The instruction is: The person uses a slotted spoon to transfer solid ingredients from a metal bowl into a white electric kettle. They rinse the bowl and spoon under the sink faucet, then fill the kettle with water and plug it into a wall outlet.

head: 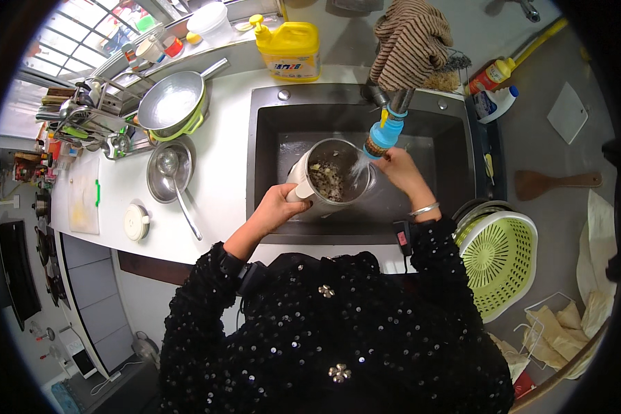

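Note:
My left hand (277, 207) grips the handle of a white pitcher (336, 202) with a metal lining, tilted over the dark sink (447, 217). Dark and pale bits of food residue (326, 181) lie inside it. Water sprays into the pitcher from a blue faucet filter nozzle (384, 132). Close beside the nozzle's lower end is my right hand (401, 173); its fingertips are near the pitcher's far rim, and whether they touch the nozzle is unclear.
A striped towel (409, 46) hangs over the faucet. Left on the counter are a metal bowl (158, 181) with a ladle (178, 199), a white lid (136, 222) and a wok (171, 101). A yellow detergent jug (290, 54) stands behind. At right hangs a green colander (497, 259).

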The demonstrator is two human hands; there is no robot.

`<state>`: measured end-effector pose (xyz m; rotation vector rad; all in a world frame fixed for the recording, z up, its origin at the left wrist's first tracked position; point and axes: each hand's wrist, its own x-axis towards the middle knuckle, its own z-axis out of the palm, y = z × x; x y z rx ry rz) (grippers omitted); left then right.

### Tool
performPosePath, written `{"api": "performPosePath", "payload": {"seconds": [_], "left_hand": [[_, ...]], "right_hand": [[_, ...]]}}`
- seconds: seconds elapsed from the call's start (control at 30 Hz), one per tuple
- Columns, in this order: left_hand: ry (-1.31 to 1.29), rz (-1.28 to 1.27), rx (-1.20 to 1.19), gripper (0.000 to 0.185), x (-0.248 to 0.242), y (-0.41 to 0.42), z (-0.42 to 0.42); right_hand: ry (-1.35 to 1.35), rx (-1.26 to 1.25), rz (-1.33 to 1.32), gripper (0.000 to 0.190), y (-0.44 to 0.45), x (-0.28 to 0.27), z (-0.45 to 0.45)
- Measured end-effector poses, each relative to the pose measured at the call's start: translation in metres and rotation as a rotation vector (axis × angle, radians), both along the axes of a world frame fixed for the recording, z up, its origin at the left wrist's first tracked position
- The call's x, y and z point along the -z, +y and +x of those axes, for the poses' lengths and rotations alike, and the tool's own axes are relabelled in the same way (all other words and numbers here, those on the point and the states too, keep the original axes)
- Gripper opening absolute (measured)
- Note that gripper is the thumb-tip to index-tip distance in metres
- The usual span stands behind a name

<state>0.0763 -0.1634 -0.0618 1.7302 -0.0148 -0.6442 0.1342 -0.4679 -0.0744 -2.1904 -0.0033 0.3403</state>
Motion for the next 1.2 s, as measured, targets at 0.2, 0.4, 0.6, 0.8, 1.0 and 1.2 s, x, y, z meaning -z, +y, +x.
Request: {"api": "performPosePath", "payload": {"seconds": [0.2,0.4,0.6,0.8,1.0,1.2], "left_hand": [[0.003,0.016,0.044,0.021,-0.001,0.005,0.001],[0.042,-0.004,0.099,0.021,0.004,0.000,0.000],[0.115,-0.117,0.160,0.020,0.010,-0.004,0.003],[0.181,-0.177,0.210,0.017,0.017,-0.015,0.008],[0.234,-0.180,0.267,0.023,0.028,-0.020,0.012],[0.249,-0.137,0.285,0.019,0.030,-0.020,0.014]], "right_hand": [[0.110,0.178,0.186,0.020,0.024,-0.001,-0.016],[-0.147,0.182,-0.232,0.032,0.037,-0.004,-0.034],[-0.058,0.178,-0.466,0.033,0.034,-0.016,-0.040],[-0.172,0.179,-0.495,0.022,0.027,-0.017,-0.048],[-0.130,0.132,-0.576,0.020,0.016,-0.019,-0.047],[-0.366,0.095,-0.681,0.029,0.018,-0.023,-0.032]]}}
